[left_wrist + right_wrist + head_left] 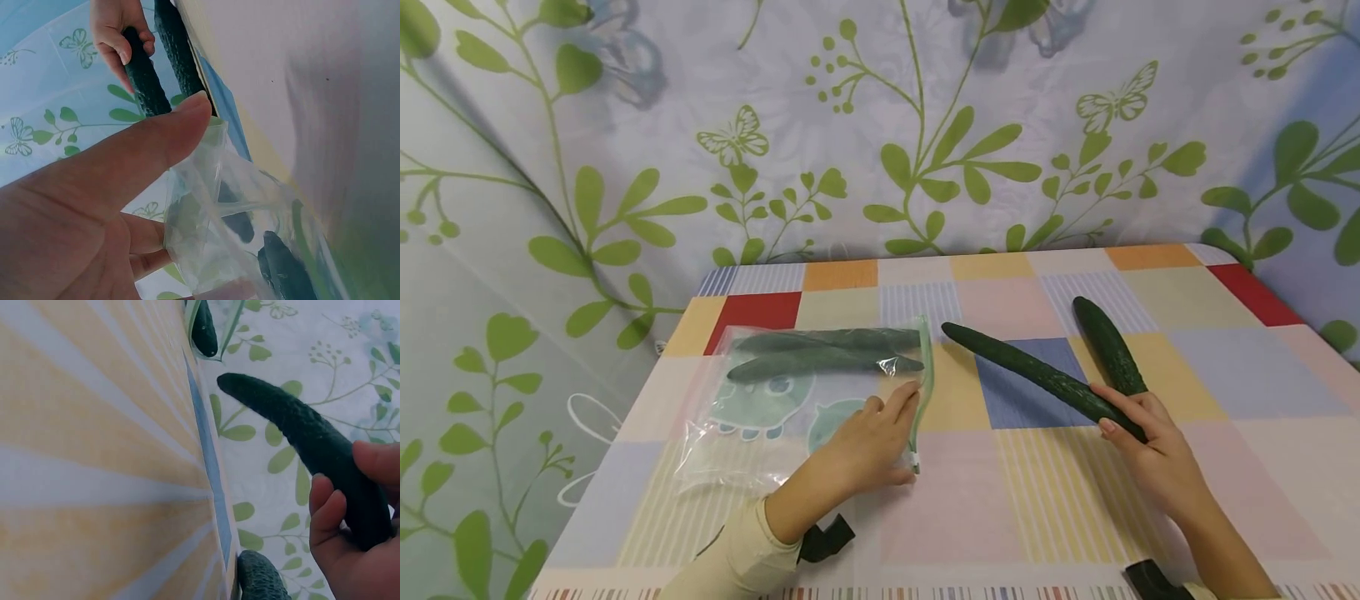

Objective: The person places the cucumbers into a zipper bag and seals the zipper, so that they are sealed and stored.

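Note:
On the left of the table lies a clear zip bag [752, 462] with a green zip edge, printed with pale green cartoon figures. Two cucumbers [820, 361] show through its plastic, along the far side. My left hand [868, 442] holds the bag by its mouth; in the left wrist view the thumb [181, 128] lies on one side of the plastic, with fingers behind it. In my right hand [1161, 458] a long dark green cucumber [1022, 364] is gripped near one end, its free tip pointing toward the bag's mouth. Another cucumber [1107, 342] lies just beyond that hand.
A patchwork-patterned cloth [940, 517] covers the table. Behind it hangs a curtain [865, 150] printed with green leaves and butterflies. Black straps [827, 537] sit at both wrists.

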`<state>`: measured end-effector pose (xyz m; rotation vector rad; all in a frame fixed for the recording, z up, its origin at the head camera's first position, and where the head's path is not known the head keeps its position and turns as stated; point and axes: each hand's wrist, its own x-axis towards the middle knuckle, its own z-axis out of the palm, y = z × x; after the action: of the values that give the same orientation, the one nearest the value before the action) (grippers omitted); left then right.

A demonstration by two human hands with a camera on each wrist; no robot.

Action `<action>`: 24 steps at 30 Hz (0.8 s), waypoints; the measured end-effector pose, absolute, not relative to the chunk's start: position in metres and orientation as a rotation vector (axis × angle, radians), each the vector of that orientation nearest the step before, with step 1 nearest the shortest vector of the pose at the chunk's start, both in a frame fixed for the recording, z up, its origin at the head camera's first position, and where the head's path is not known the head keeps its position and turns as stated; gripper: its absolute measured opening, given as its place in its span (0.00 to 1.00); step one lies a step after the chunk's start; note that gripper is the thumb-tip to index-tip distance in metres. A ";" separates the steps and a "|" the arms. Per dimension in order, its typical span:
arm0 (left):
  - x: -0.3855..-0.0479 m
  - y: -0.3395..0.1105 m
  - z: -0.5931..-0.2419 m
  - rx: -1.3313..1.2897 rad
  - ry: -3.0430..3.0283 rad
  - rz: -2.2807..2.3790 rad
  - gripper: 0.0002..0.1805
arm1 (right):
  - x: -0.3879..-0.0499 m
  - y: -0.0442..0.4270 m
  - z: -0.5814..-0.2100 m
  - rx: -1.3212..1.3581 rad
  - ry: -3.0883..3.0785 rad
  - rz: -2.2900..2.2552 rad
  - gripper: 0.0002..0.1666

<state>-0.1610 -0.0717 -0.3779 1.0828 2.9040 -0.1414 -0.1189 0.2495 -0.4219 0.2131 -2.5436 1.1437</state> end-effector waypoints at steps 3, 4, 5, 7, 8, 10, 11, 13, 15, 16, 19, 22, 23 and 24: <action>-0.161 -0.072 -0.377 1.082 2.905 -0.160 0.52 | -0.118 0.249 -0.422 0.259 -2.524 1.189 0.26; -0.161 -0.072 -0.377 1.081 2.903 -0.162 0.52 | -0.118 0.249 -0.422 0.276 -2.515 1.203 0.26; -0.161 -0.072 -0.377 1.080 2.904 -0.166 0.52 | -0.118 0.249 -0.422 0.293 -2.507 1.218 0.26; -0.161 -0.072 -0.377 1.076 2.904 -0.172 0.52 | -0.118 0.248 -0.422 0.319 -2.496 1.250 0.26; -0.161 -0.072 -0.377 1.074 2.904 -0.171 0.52 | -0.118 0.248 -0.423 0.330 -2.492 1.258 0.26; -0.161 -0.072 -0.377 1.072 2.905 -0.167 0.52 | -0.118 0.248 -0.423 0.344 -2.487 1.273 0.26; -0.161 -0.072 -0.377 1.071 2.906 -0.169 0.52 | -0.118 0.248 -0.423 0.349 -2.486 1.280 0.26; -0.161 -0.073 -0.377 1.067 2.904 -0.158 0.52 | -0.119 0.249 -0.423 0.355 -2.480 1.287 0.26; -0.160 -0.073 -0.376 1.062 2.901 -0.143 0.52 | -0.119 0.250 -0.424 0.359 -2.469 1.287 0.26; -0.160 -0.073 -0.375 1.060 2.899 -0.137 0.52 | -0.120 0.251 -0.424 0.370 -2.462 1.286 0.26; -0.159 -0.073 -0.374 1.063 2.901 -0.129 0.52 | -0.119 0.254 -0.423 0.391 -2.449 1.318 0.27; -0.159 -0.074 -0.372 1.072 2.907 -0.131 0.51 | -0.118 0.258 -0.422 0.427 -2.451 1.388 0.28; -0.159 -0.074 -0.372 1.076 2.908 -0.134 0.51 | -0.118 0.258 -0.422 0.432 -2.460 1.416 0.28; -0.159 -0.074 -0.372 1.080 2.910 -0.139 0.51 | -0.117 0.259 -0.422 0.447 -2.468 1.440 0.28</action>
<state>-0.1586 -0.0740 -0.3716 1.0796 2.9097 -0.1390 -0.1175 0.2588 -0.4215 0.4474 -2.4676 1.4395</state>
